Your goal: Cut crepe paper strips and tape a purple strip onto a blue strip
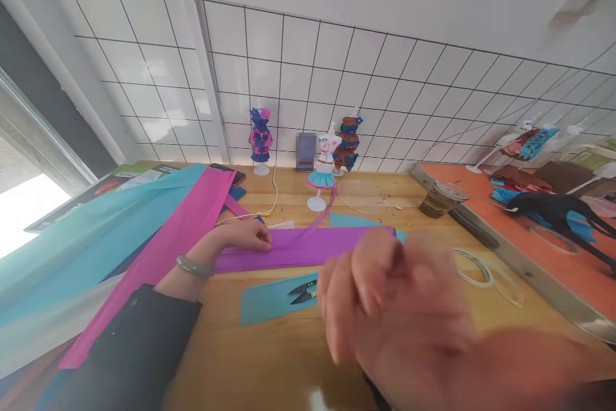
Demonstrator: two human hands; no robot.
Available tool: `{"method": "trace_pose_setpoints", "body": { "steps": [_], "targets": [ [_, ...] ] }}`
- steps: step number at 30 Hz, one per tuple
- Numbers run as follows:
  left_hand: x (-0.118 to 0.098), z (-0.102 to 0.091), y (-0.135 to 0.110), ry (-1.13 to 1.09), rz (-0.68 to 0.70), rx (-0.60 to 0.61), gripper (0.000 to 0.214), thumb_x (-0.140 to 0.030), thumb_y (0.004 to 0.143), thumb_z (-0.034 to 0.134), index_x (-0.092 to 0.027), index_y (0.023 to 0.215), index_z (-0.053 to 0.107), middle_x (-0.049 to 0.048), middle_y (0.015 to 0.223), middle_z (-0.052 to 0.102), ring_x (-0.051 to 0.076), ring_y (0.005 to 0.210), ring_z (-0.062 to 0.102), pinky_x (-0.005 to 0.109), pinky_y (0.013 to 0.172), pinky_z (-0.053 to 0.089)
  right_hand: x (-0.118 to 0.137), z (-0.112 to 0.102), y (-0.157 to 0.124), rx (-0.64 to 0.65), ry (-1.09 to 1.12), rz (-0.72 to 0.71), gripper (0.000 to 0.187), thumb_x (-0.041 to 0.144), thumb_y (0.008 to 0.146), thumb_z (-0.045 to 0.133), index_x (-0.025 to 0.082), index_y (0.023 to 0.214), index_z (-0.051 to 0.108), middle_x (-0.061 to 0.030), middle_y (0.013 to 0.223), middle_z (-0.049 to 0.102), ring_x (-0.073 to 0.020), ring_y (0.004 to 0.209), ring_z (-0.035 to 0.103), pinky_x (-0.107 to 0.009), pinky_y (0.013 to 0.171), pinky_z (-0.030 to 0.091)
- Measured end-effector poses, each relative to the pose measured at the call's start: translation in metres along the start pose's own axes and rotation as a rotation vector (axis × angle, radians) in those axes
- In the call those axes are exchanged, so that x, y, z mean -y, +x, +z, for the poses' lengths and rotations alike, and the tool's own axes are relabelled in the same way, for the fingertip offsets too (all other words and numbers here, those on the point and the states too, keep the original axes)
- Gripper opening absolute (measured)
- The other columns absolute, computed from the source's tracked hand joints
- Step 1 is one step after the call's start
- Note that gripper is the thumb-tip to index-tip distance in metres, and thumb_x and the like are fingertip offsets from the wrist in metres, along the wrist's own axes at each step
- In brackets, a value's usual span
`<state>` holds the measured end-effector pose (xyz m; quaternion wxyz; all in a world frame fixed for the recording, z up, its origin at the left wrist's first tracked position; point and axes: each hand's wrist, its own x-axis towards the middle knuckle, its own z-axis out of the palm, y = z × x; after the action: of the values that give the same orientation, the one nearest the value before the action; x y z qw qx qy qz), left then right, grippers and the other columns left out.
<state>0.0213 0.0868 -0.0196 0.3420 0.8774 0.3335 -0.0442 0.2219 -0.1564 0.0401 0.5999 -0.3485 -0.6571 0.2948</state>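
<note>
My left hand (248, 235), with a bracelet at the wrist, rests on a long purple sheet (317, 247). Its fingertips are pinched together at the sheet's left part. A narrow purple strip (317, 222) curves from the sheet up towards a small dress stand. Close to the camera, my right hand (385, 295) is raised and blurred, its fingers curled in. What it holds, if anything, cannot be made out. Partly hidden behind it, black thread snips (302, 292) lie on a light blue piece (262, 299).
Blue and pink sheets (178, 225) cover the table's left side. Small dressed stands (260, 142) line the tiled wall, one with a white and turquoise dress (321, 177). To the right are a lidded cup (440, 198), a tape roll (474, 268) and an orange board (520, 238).
</note>
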Motion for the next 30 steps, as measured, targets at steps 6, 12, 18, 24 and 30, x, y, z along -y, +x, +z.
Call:
{"method": "trace_pose_setpoints", "body": {
  "steps": [6,12,18,24,30],
  "targets": [
    [-0.002,0.002,0.001,-0.020,-0.049,0.016,0.024,-0.040,0.070,0.056,-0.022,0.083,0.066,-0.0021,0.080,0.066,0.014,0.075,0.058,0.021,0.060,0.038,-0.073,-0.001,0.039,0.516,-0.584,0.056,0.013,0.029,0.084,0.050,0.022,0.091,0.058,-0.0036,0.085,0.063,-0.0165,0.082,0.058,-0.033,0.073,0.048],
    [-0.003,0.005,0.002,-0.050,-0.035,0.023,0.028,-0.044,0.070,0.057,-0.021,0.083,0.065,-0.0011,0.081,0.066,0.013,0.075,0.057,0.021,0.061,0.038,-0.111,-0.020,-0.012,0.676,-0.996,-0.280,0.028,0.013,0.087,0.037,0.015,0.106,0.058,-0.0098,0.106,0.063,-0.0198,0.104,0.054,-0.038,0.088,0.046],
    [-0.008,0.009,0.003,0.000,-0.033,-0.018,0.022,-0.039,0.071,0.056,-0.020,0.078,0.065,-0.0021,0.075,0.064,0.012,0.068,0.056,0.021,0.056,0.036,-0.117,-0.017,-0.008,0.653,-1.060,-0.375,0.030,0.009,0.088,0.034,0.011,0.104,0.059,-0.0129,0.101,0.064,-0.0198,0.097,0.057,-0.036,0.080,0.051],
    [-0.004,0.009,0.004,-0.015,-0.054,-0.020,0.022,-0.040,0.071,0.055,-0.021,0.076,0.064,-0.0024,0.074,0.064,0.012,0.066,0.055,0.021,0.053,0.035,-0.106,-0.022,-0.003,0.659,-0.999,-0.123,0.024,0.028,0.086,0.046,0.017,0.103,0.058,-0.0095,0.104,0.062,-0.0194,0.096,0.055,-0.037,0.083,0.048],
    [0.000,0.009,0.005,-0.050,-0.051,-0.004,0.021,-0.037,0.070,0.056,-0.021,0.081,0.065,-0.0018,0.078,0.065,0.013,0.072,0.057,0.021,0.057,0.038,-0.108,-0.032,-0.011,0.646,-1.052,-0.141,0.025,0.020,0.088,0.040,0.016,0.105,0.057,-0.0095,0.097,0.063,-0.0206,0.089,0.055,-0.040,0.078,0.047]
  ]
}}
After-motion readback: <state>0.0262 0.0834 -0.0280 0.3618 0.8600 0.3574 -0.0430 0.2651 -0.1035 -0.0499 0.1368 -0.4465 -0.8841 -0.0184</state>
